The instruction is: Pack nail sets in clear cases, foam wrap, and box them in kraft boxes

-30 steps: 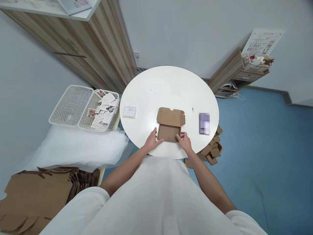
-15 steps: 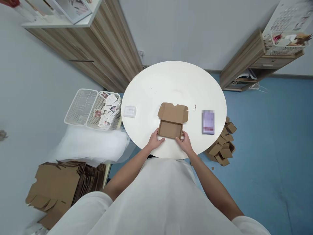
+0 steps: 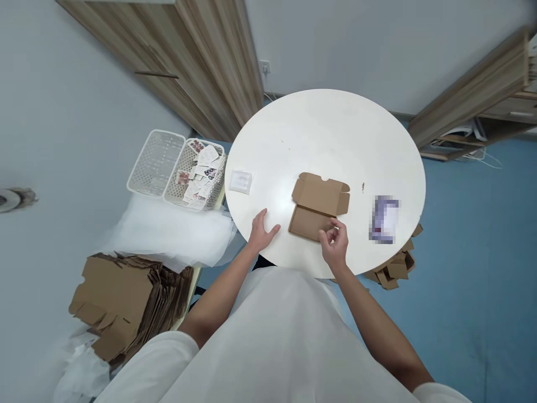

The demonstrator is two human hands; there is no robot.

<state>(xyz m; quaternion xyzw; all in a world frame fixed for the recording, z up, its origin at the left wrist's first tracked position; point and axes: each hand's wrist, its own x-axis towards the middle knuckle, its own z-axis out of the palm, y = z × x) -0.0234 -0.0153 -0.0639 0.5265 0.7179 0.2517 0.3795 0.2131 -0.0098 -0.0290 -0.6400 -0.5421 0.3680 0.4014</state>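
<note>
A small brown cardboard mailer box (image 3: 312, 224) lies on the round white table (image 3: 331, 123), its lid and side flaps folded back away from me. Left of the box, my left hand (image 3: 260, 232) hovers apart from it with thumb and fingers spread, holding nothing. My right hand (image 3: 334, 244) is at the near right corner of the box and overlaps it in view. Its fingers are bent and the thumb stands apart from them, with nothing visible between. Whether this hand touches the cardboard I cannot tell.
A small clear packet (image 3: 240, 182) lies at the table's left, a blurred purple item (image 3: 380, 221) at its right. Beyond the left edge are a white basket of cards (image 3: 197, 179), white wrapping sheets (image 3: 168, 229) and stacked flat cardboard (image 3: 117, 296). Folded boxes (image 3: 396, 268) sit on the floor at right.
Both hands have let go of the box's sides. My left hand has moved away to its left, and my right hand's fingers have curled above the right corner. The view has shifted.
</note>
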